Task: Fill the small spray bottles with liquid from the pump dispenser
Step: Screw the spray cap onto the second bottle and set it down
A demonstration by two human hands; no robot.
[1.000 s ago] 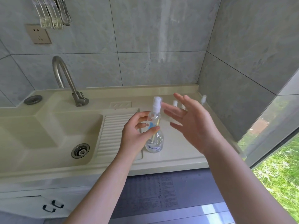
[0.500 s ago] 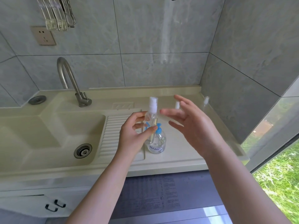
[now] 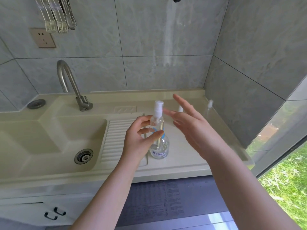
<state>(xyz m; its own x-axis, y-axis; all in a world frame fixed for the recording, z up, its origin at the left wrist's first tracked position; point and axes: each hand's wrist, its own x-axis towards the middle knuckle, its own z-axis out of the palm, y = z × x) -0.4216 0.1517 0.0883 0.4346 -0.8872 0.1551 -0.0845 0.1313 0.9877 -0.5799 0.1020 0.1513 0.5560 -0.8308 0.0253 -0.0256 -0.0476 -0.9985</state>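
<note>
My left hand [image 3: 139, 138] grips a small clear spray bottle [image 3: 157, 120] with a white spray cap, upright above the counter. Right behind it stands the clear pump dispenser [image 3: 160, 149] with a blue pump, mostly hidden by the bottle and my fingers. My right hand [image 3: 191, 128] hovers just right of the bottle's cap, fingers spread and straight, holding nothing. Two more small spray bottles stand farther back: one [image 3: 180, 109] shows only its white cap behind my right fingers, the other [image 3: 209, 105] is near the right wall.
A cream sink basin [image 3: 49, 143] with a drain and a ribbed draining board [image 3: 114, 138] lies to the left. A steel tap [image 3: 71, 85] rises behind it. Tiled walls close the back and right; a window is at the lower right.
My left hand has kept the spray bottle in front of the dispenser, which it now covers more. My right hand stays open beside the cap, shifted slightly.
</note>
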